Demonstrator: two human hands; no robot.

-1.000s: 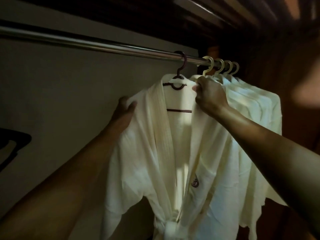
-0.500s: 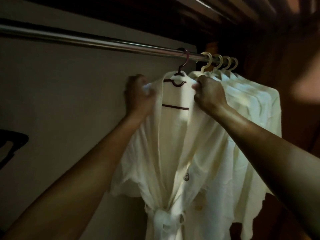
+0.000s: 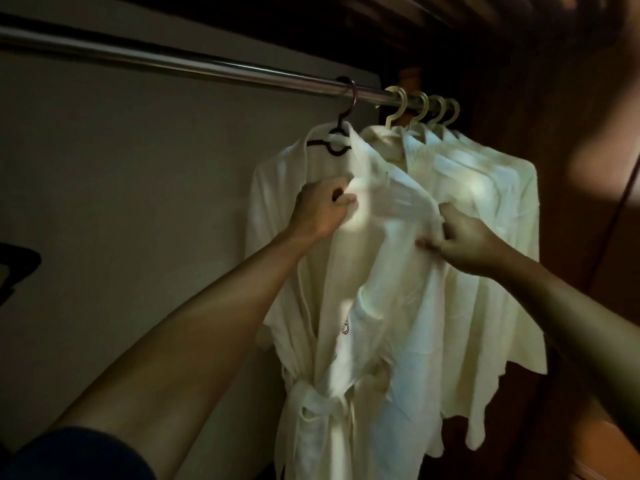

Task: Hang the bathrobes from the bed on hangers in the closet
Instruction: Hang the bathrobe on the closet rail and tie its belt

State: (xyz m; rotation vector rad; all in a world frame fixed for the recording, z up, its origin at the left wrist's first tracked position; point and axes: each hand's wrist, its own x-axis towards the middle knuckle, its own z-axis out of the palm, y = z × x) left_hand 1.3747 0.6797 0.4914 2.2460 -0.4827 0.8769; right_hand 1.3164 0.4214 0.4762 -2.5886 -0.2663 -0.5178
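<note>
Two hands now lower, frame centre: left hand [image 3: 322, 209] grips bathrobe [image 3: 363, 306] lapel, right hand [image 3: 464, 240] pinches its front; robe sits on dark hanger [image 3: 332, 143], likely only straightening left.

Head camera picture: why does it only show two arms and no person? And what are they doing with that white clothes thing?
The camera sits on the person's head and looks where they look, so you see only their arms reaching out. This is inside a dark closet. A metal rail runs across the top. A white bathrobe hangs from it on a dark hanger. The left hand grips one side of its collar and the right hand pinches the other side, probably to tidy it. Behind it, more bathrobes hang on four pale hangers.
</note>
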